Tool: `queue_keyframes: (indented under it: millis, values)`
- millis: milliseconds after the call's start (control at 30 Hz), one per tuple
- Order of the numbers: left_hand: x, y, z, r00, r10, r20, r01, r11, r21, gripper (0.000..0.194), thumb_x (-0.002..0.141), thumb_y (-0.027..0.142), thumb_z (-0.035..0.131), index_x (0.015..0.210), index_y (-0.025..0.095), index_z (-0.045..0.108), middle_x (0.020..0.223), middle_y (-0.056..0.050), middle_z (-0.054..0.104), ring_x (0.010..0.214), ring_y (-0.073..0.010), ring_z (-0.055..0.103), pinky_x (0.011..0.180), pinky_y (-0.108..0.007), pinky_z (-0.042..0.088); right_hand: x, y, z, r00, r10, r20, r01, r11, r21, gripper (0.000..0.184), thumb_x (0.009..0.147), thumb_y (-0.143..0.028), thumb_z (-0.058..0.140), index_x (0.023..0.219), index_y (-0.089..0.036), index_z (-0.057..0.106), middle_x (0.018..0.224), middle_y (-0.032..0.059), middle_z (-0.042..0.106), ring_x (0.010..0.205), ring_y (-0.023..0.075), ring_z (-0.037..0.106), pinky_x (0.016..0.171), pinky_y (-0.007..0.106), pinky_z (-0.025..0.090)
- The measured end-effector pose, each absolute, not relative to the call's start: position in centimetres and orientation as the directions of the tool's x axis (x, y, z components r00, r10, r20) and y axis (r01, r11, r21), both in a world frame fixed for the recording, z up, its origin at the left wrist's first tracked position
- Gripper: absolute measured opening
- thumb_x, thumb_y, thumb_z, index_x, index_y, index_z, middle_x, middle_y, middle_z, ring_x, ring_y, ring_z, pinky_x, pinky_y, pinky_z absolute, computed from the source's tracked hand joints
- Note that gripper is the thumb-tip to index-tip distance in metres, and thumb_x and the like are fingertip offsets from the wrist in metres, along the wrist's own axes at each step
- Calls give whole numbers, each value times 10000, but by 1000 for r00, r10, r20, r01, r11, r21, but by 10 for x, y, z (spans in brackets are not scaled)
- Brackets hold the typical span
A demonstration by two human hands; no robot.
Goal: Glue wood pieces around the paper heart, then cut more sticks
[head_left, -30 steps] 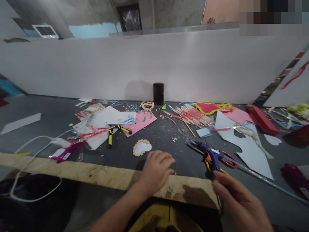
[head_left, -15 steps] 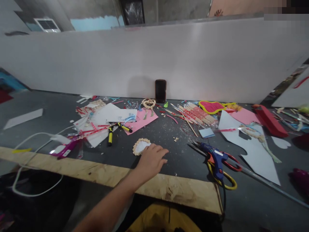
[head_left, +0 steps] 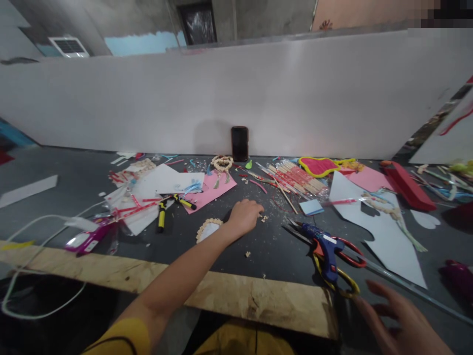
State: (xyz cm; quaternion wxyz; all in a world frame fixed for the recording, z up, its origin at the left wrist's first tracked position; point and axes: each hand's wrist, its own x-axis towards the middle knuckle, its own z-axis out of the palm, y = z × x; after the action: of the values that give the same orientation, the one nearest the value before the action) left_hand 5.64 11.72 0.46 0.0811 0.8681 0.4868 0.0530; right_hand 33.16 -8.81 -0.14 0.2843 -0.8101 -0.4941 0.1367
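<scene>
Fingers of the left hand (head_left: pixel 244 218) curl beside small beige pieces (head_left: pixel 264 218), left of the blue glue gun (head_left: pixel 328 246); any pinch is unclear. The right hand (head_left: pixel 404 315), fingers spread, lies farther away.

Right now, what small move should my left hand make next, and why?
Probably pinch up one of the small beige pieces: your left hand has its fingertips right beside them, and the beige-edged white shape lies close by.
</scene>
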Motion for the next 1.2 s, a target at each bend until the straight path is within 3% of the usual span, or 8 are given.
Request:
queue_keyframes:
  millis: [333, 500, 600, 700, 800, 900, 1067, 1200]
  values:
    - [59, 113, -1, 518, 855, 25, 821, -506, 266, 172, 832, 189, 456, 824, 183, 628, 871, -79, 643, 878, -227, 558, 758, -334, 395, 289, -44, 4, 356, 934, 38, 900, -332, -283, 551, 759, -621, 370, 1062, -181, 506, 794, 93, 665, 684, 257, 644, 502, 312, 427]
    - [50, 91, 15, 511, 857, 71, 781, -497, 378, 159, 854, 224, 433, 888, 203, 587, 886, -20, 653, 845, -171, 572, 731, -267, 405, 285, -23, 12, 325, 945, -25, 943, -326, -64, 478, 811, -584, 306, 890, -185, 557, 654, 104, 643, 573, 258, 620, 441, 294, 348]
    - [44, 72, 23, 479, 869, 124, 668, -452, 591, 167, 847, 223, 438, 900, 207, 595, 912, -7, 657, 860, -150, 578, 739, -241, 406, 292, -14, 14, 330, 934, -139, 923, -350, -162, 426, 784, -577, 356, 790, -209, 570, 597, 66, 625, 544, 238, 604, 446, 286, 346]
    - [39, 55, 25, 426, 894, 142, 544, -379, 749, 187, 844, 234, 433, 867, 204, 616, 870, -4, 655, 827, -148, 577, 725, -238, 406, 300, -18, 15, 396, 907, -141, 819, -419, -393, 423, 718, -582, 444, 826, -202, 596, 631, 49, 632, 588, 236, 602, 491, 295, 383]
    - [37, 42, 20, 379, 917, 122, 473, -305, 826, 186, 833, 259, 443, 840, 198, 618, 783, 3, 631, 742, -142, 558, 672, -236, 402, 299, -30, 18, 600, 800, -9, 588, -449, -672, 461, 649, -554, 538, 909, -177, 593, 768, 60, 643, 705, 242, 597, 561, 299, 422]
    - [37, 31, 15, 340, 938, 66, 395, -206, 895, 168, 810, 268, 474, 845, 187, 617, 726, 10, 603, 664, -126, 523, 614, -222, 389, 291, -44, 22, 668, 735, -115, 193, -321, -927, 409, 618, -464, 613, 929, -206, 552, 806, 31, 626, 689, 205, 581, 547, 274, 432]
    - [41, 17, 11, 334, 941, -60, 261, -31, 965, 154, 764, 264, 548, 859, 171, 625, 737, -3, 602, 666, -118, 513, 607, -208, 397, 275, -64, 18, 440, 813, -382, -304, -265, -915, 299, 579, -388, 685, 769, -219, 528, 519, -34, 522, 434, 125, 491, 348, 201, 338]
    - [42, 12, 8, 313, 947, -73, 233, -2, 973, 153, 745, 279, 586, 831, 164, 637, 750, -17, 626, 688, -125, 535, 646, -217, 415, 258, -80, 12, 394, 797, -457, -406, -295, -865, 387, 578, -364, 725, 910, -225, 584, 702, 15, 654, 578, 172, 601, 472, 239, 461]
